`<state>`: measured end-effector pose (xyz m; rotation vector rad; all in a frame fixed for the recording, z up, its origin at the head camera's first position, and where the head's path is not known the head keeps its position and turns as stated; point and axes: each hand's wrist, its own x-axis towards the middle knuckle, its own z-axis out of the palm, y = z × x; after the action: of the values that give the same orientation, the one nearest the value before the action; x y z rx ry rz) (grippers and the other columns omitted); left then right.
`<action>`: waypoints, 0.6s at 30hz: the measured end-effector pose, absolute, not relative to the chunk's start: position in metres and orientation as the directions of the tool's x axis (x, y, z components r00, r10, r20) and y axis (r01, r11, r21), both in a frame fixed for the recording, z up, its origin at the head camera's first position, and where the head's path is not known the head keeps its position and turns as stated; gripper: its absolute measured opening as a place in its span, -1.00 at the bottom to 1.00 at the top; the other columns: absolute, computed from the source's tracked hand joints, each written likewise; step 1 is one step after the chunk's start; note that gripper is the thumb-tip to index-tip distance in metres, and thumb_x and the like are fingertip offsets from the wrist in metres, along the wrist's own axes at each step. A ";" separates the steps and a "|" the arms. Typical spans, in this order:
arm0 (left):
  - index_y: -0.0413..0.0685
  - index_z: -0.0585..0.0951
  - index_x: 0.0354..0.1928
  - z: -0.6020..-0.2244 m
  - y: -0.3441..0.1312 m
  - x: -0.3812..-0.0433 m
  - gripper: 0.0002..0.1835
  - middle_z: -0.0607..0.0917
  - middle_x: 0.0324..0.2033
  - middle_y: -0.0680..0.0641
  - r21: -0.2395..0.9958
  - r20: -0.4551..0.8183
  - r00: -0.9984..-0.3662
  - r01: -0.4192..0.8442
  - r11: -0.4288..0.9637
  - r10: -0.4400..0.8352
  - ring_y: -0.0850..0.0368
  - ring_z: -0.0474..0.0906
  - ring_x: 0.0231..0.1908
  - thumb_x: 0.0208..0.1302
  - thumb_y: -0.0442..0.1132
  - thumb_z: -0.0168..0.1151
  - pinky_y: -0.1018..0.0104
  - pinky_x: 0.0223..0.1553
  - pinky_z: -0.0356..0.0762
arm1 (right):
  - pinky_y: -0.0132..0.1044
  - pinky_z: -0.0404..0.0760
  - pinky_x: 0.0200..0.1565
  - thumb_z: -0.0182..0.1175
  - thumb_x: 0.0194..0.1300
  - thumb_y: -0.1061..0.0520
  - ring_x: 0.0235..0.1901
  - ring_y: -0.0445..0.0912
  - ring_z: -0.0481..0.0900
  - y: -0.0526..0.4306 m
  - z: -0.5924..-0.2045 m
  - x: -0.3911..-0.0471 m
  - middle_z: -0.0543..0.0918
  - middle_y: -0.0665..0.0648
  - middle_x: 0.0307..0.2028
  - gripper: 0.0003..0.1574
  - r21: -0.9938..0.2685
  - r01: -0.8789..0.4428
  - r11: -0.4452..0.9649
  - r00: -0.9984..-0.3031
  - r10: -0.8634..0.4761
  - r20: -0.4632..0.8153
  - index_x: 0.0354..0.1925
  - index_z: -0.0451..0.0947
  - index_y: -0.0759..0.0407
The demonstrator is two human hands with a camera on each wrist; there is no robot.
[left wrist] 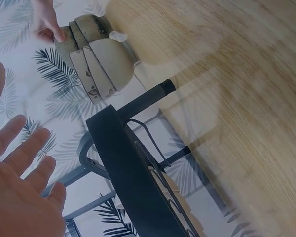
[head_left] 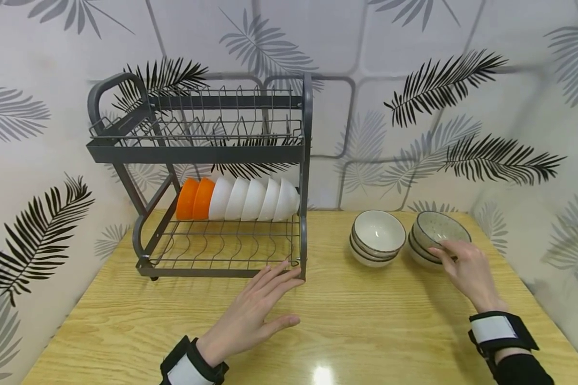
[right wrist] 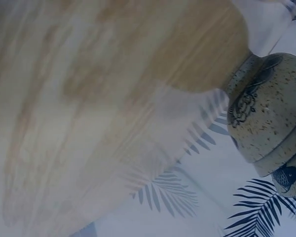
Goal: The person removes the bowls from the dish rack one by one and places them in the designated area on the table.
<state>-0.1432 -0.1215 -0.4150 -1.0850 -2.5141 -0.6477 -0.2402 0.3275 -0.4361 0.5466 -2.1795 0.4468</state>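
My right hand (head_left: 468, 270) pinches the near rim of the top speckled grey bowl (head_left: 435, 225), which sits tilted on the right-hand stack of bowls. The right wrist view shows the stack's lower speckled bowl (right wrist: 271, 106) with dark painted decoration; only a sliver of a finger shows there. My left hand (head_left: 252, 315) holds nothing, its fingers spread before the lower front corner of the dark dish rack (head_left: 197, 155). In the left wrist view the same hand (left wrist: 24, 197) is beside the rack. A second stack of cream bowls (head_left: 378, 232) stands between rack and right hand.
On the rack's lower shelf two orange bowls (head_left: 187, 202) and several white bowls (head_left: 253, 201) stand on edge in a row. The upper wire shelf (head_left: 221, 128) is above them. A patterned wall (head_left: 525, 101) closes off the back of the wooden table (head_left: 356, 321).
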 end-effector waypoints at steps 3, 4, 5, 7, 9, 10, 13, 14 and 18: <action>0.10 0.39 0.43 -0.416 -0.122 -0.143 -0.34 0.37 0.49 0.01 0.278 0.457 -0.661 0.742 0.610 0.596 -0.09 0.16 0.54 0.45 0.28 -0.02 -0.17 0.52 0.15 | 0.14 0.57 -0.43 0.52 -0.15 0.42 -0.52 0.21 0.65 0.330 -0.441 -0.242 0.73 0.32 -0.51 -0.75 -0.150 -0.515 0.844 -0.586 -0.219 0.780 -0.41 0.68 0.38; 0.10 0.39 0.43 -0.417 -0.122 -0.143 -0.33 0.36 0.49 0.02 0.283 0.452 -0.664 0.740 0.610 0.595 -0.08 0.16 0.54 0.45 0.29 -0.02 -0.17 0.52 0.14 | 0.14 0.58 -0.42 0.51 -0.14 0.42 -0.51 0.22 0.65 0.331 -0.442 -0.243 0.74 0.33 -0.50 -0.76 -0.157 -0.513 0.844 -0.594 -0.216 0.775 -0.40 0.69 0.39; 0.10 0.39 0.43 -0.417 -0.122 -0.143 -0.33 0.36 0.49 0.02 0.286 0.451 -0.666 0.739 0.610 0.595 -0.08 0.15 0.55 0.45 0.29 -0.02 -0.18 0.52 0.15 | 0.15 0.58 -0.40 0.51 -0.12 0.42 -0.49 0.22 0.66 0.331 -0.442 -0.243 0.74 0.33 -0.49 -0.78 -0.167 -0.511 0.843 -0.603 -0.214 0.768 -0.40 0.69 0.39; 0.10 0.39 0.43 -0.417 -0.122 -0.143 -0.34 0.37 0.49 0.01 0.288 0.452 -0.666 0.739 0.610 0.594 -0.08 0.16 0.54 0.45 0.28 -0.01 -0.19 0.51 0.15 | 0.17 0.59 -0.34 0.49 -0.08 0.41 -0.43 0.25 0.67 0.332 -0.442 -0.243 0.74 0.36 -0.45 -0.78 -0.188 -0.505 0.842 -0.629 -0.210 0.749 -0.37 0.70 0.41; 0.10 0.39 0.43 -0.418 -0.122 -0.143 -0.34 0.38 0.48 0.00 0.297 0.449 -0.670 0.736 0.609 0.591 -0.08 0.16 0.54 0.45 0.27 -0.01 -0.17 0.52 0.14 | 0.21 0.58 -0.22 0.48 -0.01 0.38 -0.33 0.31 0.67 0.331 -0.442 -0.242 0.74 0.41 -0.37 -0.78 -0.215 -0.491 0.845 -0.661 -0.200 0.724 -0.31 0.70 0.42; 0.10 0.39 0.43 -0.418 -0.122 -0.143 -0.35 0.39 0.48 -0.01 0.300 0.447 -0.672 0.734 0.609 0.590 -0.09 0.16 0.54 0.45 0.27 0.00 -0.17 0.52 0.14 | 0.23 0.57 -0.15 0.47 0.02 0.36 -0.27 0.33 0.66 0.331 -0.441 -0.241 0.74 0.44 -0.33 -0.76 -0.226 -0.483 0.846 -0.675 -0.195 0.712 -0.27 0.70 0.43; 0.09 0.39 0.43 -0.419 -0.123 -0.143 -0.35 0.39 0.48 -0.02 0.318 0.436 -0.681 0.728 0.607 0.588 -0.08 0.15 0.55 0.44 0.24 0.05 -0.16 0.53 0.12 | 0.31 0.47 0.09 0.45 0.08 0.31 -0.05 0.41 0.60 0.330 -0.440 -0.237 0.72 0.49 -0.20 -0.68 -0.261 -0.465 0.846 -0.708 -0.179 0.683 -0.16 0.68 0.44; 0.09 0.39 0.43 -0.419 -0.123 -0.143 -0.35 0.38 0.48 -0.01 0.324 0.430 -0.686 0.724 0.609 0.587 -0.08 0.15 0.55 0.43 0.23 0.07 -0.15 0.53 0.11 | 0.34 0.41 0.17 0.45 0.10 0.30 0.01 0.43 0.57 0.329 -0.439 -0.236 0.71 0.50 -0.15 -0.65 -0.271 -0.462 0.845 -0.714 -0.173 0.678 -0.13 0.67 0.44; 0.08 0.39 0.43 -0.421 -0.124 -0.145 -0.34 0.34 0.50 0.03 0.362 0.405 -0.710 0.703 0.612 0.576 -0.08 0.13 0.56 0.37 0.12 0.23 -0.18 0.55 0.07 | 0.34 0.18 0.43 0.40 0.20 0.25 0.20 0.47 0.45 0.325 -0.439 -0.231 0.66 0.52 0.00 -0.60 -0.304 -0.464 0.832 -0.724 -0.159 0.671 -0.02 0.64 0.43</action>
<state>-0.1447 -0.1243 -0.4213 -1.0478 -2.5903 -0.7412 -0.2307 0.3253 -0.4389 0.4532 -2.3530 0.6082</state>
